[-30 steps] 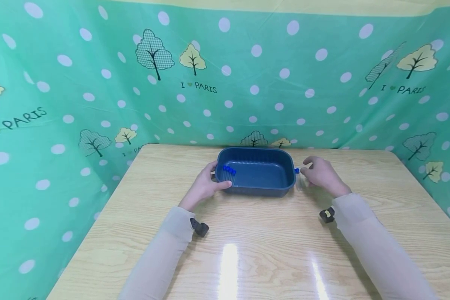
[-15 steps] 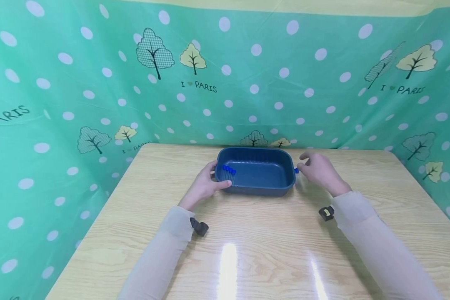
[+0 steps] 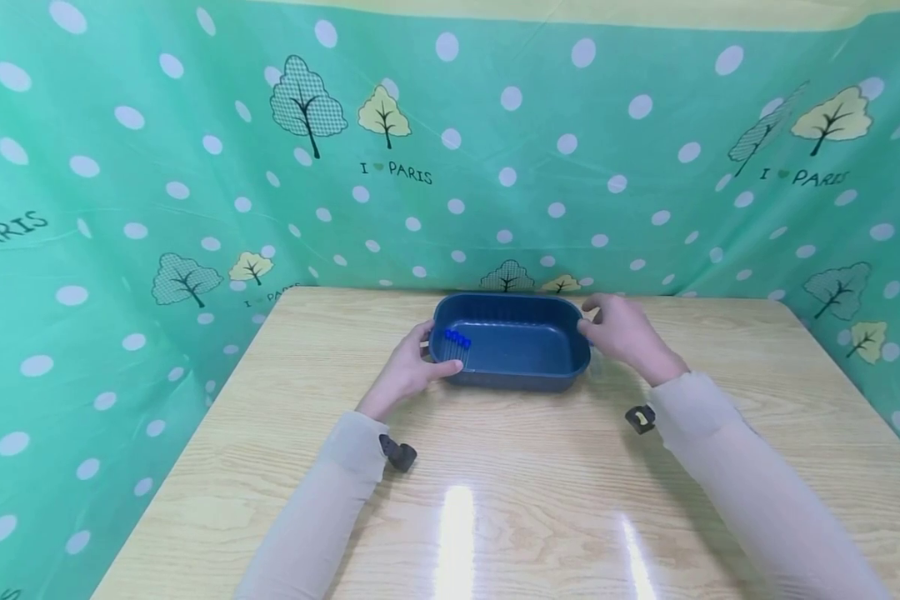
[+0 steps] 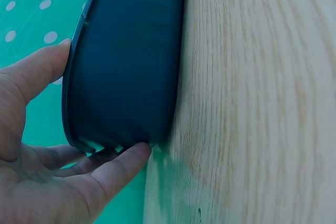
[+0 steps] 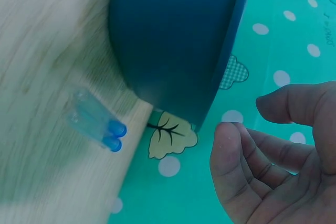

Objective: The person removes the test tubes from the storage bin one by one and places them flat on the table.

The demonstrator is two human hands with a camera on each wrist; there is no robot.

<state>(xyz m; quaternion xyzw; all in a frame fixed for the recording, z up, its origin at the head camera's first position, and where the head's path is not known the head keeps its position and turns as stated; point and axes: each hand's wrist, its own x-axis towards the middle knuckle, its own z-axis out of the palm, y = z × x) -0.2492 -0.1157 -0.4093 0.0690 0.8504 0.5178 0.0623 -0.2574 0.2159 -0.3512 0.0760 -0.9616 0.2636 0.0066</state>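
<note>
A dark blue plastic basin sits at the far side of the table. My left hand grips its left end, thumb on the rim and fingers around the outer wall. Inside that end lie several clear tubes with blue caps. My right hand is above the basin's right end, close to the rim. In the right wrist view its thumb and fingers stand apart, with nothing between them. Two more blue-capped clear tubes lie side by side on the table below, beside the basin; in the head view the hand covers their caps.
The wood-grain table ends at a green dotted curtain just behind the basin. A black wrist camera is on the left sleeve, another black camera on the right.
The right hand has moved left from beside the blue-capped tubes to the basin's right rim. The left hand and basin have stayed in place.
</note>
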